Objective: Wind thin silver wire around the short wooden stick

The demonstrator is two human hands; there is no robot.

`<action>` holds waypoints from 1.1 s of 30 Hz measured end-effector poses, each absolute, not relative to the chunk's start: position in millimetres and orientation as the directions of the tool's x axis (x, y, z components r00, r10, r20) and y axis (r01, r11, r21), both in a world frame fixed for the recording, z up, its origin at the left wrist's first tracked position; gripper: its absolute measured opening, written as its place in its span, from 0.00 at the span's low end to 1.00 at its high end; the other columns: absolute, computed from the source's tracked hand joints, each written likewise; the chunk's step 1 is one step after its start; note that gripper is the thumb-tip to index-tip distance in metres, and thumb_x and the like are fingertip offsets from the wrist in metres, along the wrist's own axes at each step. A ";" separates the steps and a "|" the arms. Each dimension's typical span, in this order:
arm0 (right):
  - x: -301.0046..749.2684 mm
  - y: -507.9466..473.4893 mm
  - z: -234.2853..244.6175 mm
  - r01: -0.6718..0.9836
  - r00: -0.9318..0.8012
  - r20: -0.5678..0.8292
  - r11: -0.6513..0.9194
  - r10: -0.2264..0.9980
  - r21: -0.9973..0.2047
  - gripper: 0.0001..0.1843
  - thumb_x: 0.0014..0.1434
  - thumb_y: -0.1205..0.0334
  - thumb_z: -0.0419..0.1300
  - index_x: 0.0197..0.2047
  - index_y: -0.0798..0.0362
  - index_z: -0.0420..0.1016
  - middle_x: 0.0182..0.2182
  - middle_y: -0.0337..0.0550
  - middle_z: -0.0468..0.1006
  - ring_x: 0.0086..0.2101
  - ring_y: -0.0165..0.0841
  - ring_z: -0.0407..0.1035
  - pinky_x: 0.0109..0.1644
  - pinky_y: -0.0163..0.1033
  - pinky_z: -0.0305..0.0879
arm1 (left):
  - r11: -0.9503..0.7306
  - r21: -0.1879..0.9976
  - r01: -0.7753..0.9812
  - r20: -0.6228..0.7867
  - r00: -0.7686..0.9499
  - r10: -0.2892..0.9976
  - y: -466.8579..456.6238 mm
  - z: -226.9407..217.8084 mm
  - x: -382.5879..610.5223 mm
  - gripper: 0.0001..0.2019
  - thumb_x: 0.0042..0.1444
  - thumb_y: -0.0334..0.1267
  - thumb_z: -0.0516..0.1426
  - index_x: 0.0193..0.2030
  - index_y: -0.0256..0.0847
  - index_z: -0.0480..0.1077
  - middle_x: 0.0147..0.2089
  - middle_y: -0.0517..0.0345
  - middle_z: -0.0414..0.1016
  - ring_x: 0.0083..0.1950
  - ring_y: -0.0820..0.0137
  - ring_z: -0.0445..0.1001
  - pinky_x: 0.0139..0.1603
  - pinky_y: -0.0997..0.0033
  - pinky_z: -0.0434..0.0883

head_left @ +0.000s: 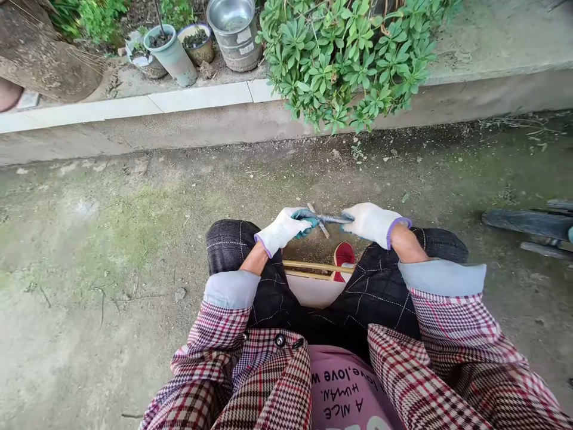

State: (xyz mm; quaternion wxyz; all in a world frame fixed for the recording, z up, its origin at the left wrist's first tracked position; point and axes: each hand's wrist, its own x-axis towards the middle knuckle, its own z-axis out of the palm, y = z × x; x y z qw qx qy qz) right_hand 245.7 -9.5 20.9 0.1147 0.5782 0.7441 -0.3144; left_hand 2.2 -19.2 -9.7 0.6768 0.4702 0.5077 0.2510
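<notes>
Both hands wear white knit gloves with teal palms and purple cuffs. Between them, above my knees, is a dark grey rod-like piece (332, 219) with a ridged, coil-like stretch in its middle; I cannot make out its exact kind. My left hand (289, 229) is closed around its left end. The right end sits in the closed fingers of my right hand (369, 221). A short, thin brown stick (324, 229) crosses the grey piece at a slant, close to my left fingertips. The fingers partly hide both ends of the piece.
Beneath me is a pale seat with a yellowish bar (313, 266). Ahead runs a low tiled ledge (201, 103) with several pots, a metal pot (233, 45) and a leafy bush (335, 65) overhanging it. A dark wheeled object (528, 224) stands at right.
</notes>
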 end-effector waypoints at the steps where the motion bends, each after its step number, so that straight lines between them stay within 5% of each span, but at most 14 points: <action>1: 247.2 -7.8 20.5 0.932 -0.270 -0.485 0.098 0.832 -0.350 0.06 0.60 0.58 0.66 0.33 0.50 0.77 0.29 0.46 0.80 0.32 0.37 0.72 0.35 0.40 0.62 | 0.457 0.883 0.112 -0.463 0.374 0.803 -20.0 -9.8 4.1 0.06 0.48 0.36 0.67 0.32 0.36 0.79 0.24 0.62 0.75 0.23 0.77 0.67 0.27 0.74 0.65; 4: 250.7 -8.9 26.2 0.789 -0.195 -0.392 -0.093 0.899 -0.607 0.10 0.62 0.53 0.66 0.35 0.50 0.76 0.27 0.42 0.76 0.27 0.32 0.67 0.30 0.39 0.62 | 0.493 0.869 0.043 -0.462 0.429 0.776 -20.7 -7.8 6.4 0.10 0.47 0.36 0.67 0.36 0.36 0.80 0.27 0.57 0.80 0.26 0.73 0.75 0.28 0.74 0.70; 6: 250.9 -13.5 33.3 0.498 -0.202 -0.396 -0.254 0.896 -0.829 0.15 0.59 0.48 0.70 0.38 0.52 0.77 0.28 0.39 0.75 0.23 0.28 0.65 0.25 0.36 0.62 | 0.485 0.875 -0.009 -0.431 0.444 0.786 -19.8 -6.5 4.8 0.12 0.46 0.38 0.68 0.37 0.36 0.80 0.29 0.54 0.81 0.29 0.71 0.78 0.29 0.74 0.71; 8: 250.3 -18.3 40.4 0.222 -0.261 -0.410 -0.359 0.874 -0.906 0.22 0.52 0.45 0.76 0.40 0.53 0.79 0.28 0.39 0.76 0.21 0.26 0.64 0.21 0.34 0.61 | 0.455 0.889 -0.055 -0.391 0.426 0.816 -17.8 -7.6 2.6 0.13 0.45 0.40 0.69 0.36 0.36 0.80 0.32 0.52 0.83 0.31 0.70 0.79 0.31 0.73 0.73; 10: 250.9 -21.0 45.7 0.131 -0.350 -0.423 -0.403 0.836 -0.906 0.26 0.48 0.45 0.79 0.40 0.55 0.80 0.26 0.38 0.76 0.20 0.25 0.64 0.18 0.33 0.60 | 0.428 0.901 -0.071 -0.368 0.396 0.841 -15.0 -12.0 1.3 0.13 0.44 0.41 0.69 0.36 0.36 0.80 0.34 0.52 0.83 0.33 0.70 0.79 0.34 0.72 0.74; 15: 257.2 -20.8 46.2 0.274 -0.633 -0.494 -0.425 0.596 -0.863 0.30 0.43 0.43 0.81 0.38 0.57 0.80 0.23 0.37 0.76 0.18 0.25 0.64 0.19 0.33 0.62 | 0.357 0.934 0.010 -0.338 0.348 0.875 -7.5 -24.2 1.5 0.08 0.44 0.36 0.69 0.29 0.37 0.77 0.33 0.54 0.82 0.37 0.69 0.76 0.41 0.69 0.74; 20: 252.8 -22.7 37.7 0.592 -0.650 -0.617 -0.213 0.443 -0.777 0.21 0.51 0.45 0.75 0.34 0.53 0.78 0.22 0.33 0.73 0.21 0.26 0.64 0.24 0.33 0.61 | 0.254 0.954 0.158 -0.295 0.357 0.886 -6.7 -20.3 -2.9 0.06 0.46 0.35 0.66 0.31 0.36 0.79 0.34 0.58 0.80 0.38 0.70 0.74 0.44 0.69 0.72; 24: 238.3 -18.0 30.1 0.866 -0.466 -0.696 0.120 0.547 -0.485 0.07 0.58 0.57 0.67 0.33 0.52 0.78 0.23 0.35 0.74 0.24 0.30 0.67 0.28 0.36 0.59 | 0.271 0.942 0.200 -0.326 0.348 0.879 -10.0 -16.7 -1.3 0.05 0.47 0.36 0.65 0.31 0.36 0.79 0.31 0.60 0.78 0.34 0.72 0.71 0.40 0.70 0.69; 27: 231.5 -10.7 23.3 0.946 -0.320 -0.651 0.198 0.688 -0.256 0.07 0.61 0.59 0.64 0.38 0.52 0.82 0.30 0.43 0.81 0.30 0.35 0.73 0.33 0.39 0.60 | 0.285 0.933 0.219 -0.347 0.344 0.873 -11.3 -16.8 2.6 0.05 0.48 0.35 0.63 0.30 0.36 0.78 0.28 0.62 0.75 0.32 0.73 0.68 0.36 0.72 0.66; 33: 236.8 -5.5 15.6 0.952 -0.306 -0.556 0.229 0.773 -0.205 0.15 0.66 0.54 0.61 0.46 0.53 0.84 0.36 0.48 0.85 0.35 0.38 0.77 0.37 0.40 0.62 | 0.271 0.940 0.207 -0.321 0.269 0.908 -8.0 -20.4 0.7 0.06 0.47 0.34 0.62 0.32 0.36 0.80 0.28 0.62 0.75 0.30 0.74 0.67 0.34 0.73 0.65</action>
